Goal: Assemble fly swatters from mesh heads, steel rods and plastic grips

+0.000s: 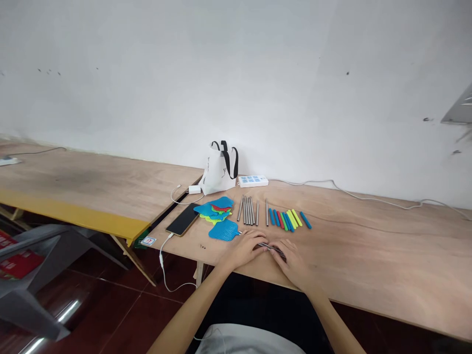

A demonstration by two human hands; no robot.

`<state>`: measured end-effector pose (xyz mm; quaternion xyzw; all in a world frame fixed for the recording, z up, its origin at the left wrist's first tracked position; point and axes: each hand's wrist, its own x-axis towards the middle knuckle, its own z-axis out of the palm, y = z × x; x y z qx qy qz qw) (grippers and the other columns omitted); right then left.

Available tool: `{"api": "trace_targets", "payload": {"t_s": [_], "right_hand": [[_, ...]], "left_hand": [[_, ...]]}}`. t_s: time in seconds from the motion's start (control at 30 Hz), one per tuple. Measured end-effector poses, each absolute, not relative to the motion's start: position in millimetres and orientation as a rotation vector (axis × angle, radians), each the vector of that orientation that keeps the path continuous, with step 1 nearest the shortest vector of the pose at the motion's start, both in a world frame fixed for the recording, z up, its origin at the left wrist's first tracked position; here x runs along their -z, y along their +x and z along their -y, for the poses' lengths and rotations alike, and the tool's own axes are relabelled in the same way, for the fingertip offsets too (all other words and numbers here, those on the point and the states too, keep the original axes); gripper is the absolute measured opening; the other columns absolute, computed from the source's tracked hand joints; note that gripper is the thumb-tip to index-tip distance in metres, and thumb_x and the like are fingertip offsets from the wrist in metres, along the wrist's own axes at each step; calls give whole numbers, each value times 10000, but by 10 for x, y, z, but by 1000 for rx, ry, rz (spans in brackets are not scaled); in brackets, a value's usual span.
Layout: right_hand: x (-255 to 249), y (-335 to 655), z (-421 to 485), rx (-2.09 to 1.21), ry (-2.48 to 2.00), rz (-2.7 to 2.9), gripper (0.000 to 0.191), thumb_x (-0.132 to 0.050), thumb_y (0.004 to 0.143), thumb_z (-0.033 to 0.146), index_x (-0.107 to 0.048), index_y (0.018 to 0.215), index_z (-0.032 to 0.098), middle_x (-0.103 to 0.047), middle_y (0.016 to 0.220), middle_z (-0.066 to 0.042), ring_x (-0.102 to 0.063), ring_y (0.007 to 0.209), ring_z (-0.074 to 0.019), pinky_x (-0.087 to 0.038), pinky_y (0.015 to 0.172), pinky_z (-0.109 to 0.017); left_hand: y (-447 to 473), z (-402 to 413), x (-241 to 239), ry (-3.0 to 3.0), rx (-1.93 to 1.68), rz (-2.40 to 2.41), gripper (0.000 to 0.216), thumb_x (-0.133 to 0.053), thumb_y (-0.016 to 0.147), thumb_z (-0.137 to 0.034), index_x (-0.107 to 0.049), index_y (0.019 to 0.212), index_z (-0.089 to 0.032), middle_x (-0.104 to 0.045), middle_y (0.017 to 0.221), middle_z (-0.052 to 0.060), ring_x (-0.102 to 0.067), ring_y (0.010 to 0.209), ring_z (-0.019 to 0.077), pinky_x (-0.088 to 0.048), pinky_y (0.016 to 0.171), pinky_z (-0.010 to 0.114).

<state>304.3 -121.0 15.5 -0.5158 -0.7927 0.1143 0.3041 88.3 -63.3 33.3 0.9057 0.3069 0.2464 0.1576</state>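
Note:
A blue fly swatter point(223, 230) lies low over the table, its flat mesh head pointing left and its metal rod point(272, 248) running right between my hands. My left hand point(245, 250) is closed round the rod close to the head. Farther along, my right hand point(289, 259) is closed on the rod's other end, and its fingers cover part of it. Behind the head sits a loose pile of blue, red and yellow-green swatter heads point(214, 209). Several metal rods point(249, 211) lie side by side beyond my hands, with coloured handle grips point(285, 220) to their right.
A phone point(182, 219) with a plugged-in cable lies at the table's left. A white bag point(217, 172) and a power strip point(252, 181) stand by the wall. A gap separates the neighbouring table point(88, 172); a grey chair point(33, 275) is at lower left.

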Motion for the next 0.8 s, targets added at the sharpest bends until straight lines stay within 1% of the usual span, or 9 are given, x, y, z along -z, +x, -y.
{"api": "trace_targets", "payload": {"t_s": [0.17, 0.33, 0.43, 0.5, 0.6, 0.8], "right_hand": [[-113, 3092, 1175, -247, -1386, 2020, 311, -387, 1044, 443, -654, 1093, 290, -721, 1119, -56, -644, 1065, -255, -506, 954, -446], [-140, 3184, 841, -9, -1441, 2000, 293, -361, 1042, 318, -642, 1087, 251, -702, 1155, -69, -629, 1117, -235, -484, 982, -397], [-237, 3162, 558, 228, -1606, 2117, 265, -399, 1024, 264, -640, 1129, 228, -688, 1185, -81, -625, 1110, -230, -474, 942, -358], [-287, 3118, 399, 356, -1721, 2153, 252, -430, 1016, 264, -651, 1128, 219, -686, 1185, -99, -627, 1085, -247, -459, 915, -366], [-301, 3067, 255, 421, -1778, 2151, 217, -482, 990, 245, -671, 1089, 205, -694, 1146, -124, -617, 1078, -277, -410, 940, -406], [-236, 3106, 254, 526, -1851, 2143, 254, -467, 965, 181, -673, 1114, 190, -689, 1150, -156, -579, 1088, -300, -354, 941, -437]], "left_hand": [[890, 640, -317, 2587, -727, -885, 237, -560, 1017, -380, -696, 1199, -315, -668, 1294, 9, -571, 1255, 224, -435, 1088, 378], [886, 642, -307, 2601, -718, -895, 226, -565, 1015, -391, -690, 1188, -315, -667, 1300, 1, -571, 1265, 222, -430, 1086, 382], [881, 641, -311, 2616, -695, -904, 216, -553, 1023, -385, -688, 1177, -315, -662, 1316, -3, -572, 1268, 226, -433, 1075, 390], [878, 637, -310, 2621, -698, -901, 216, -548, 1025, -380, -688, 1175, -313, -662, 1313, -3, -573, 1265, 222, -428, 1081, 388], [877, 632, -301, 2627, -694, -884, 227, -536, 1030, -382, -689, 1182, -310, -665, 1297, 3, -578, 1252, 216, -434, 1069, 377], [884, 641, -293, 2619, -708, -912, 234, -536, 1028, -401, -688, 1187, -323, -657, 1300, -4, -565, 1253, 225, -429, 1076, 386]]}}
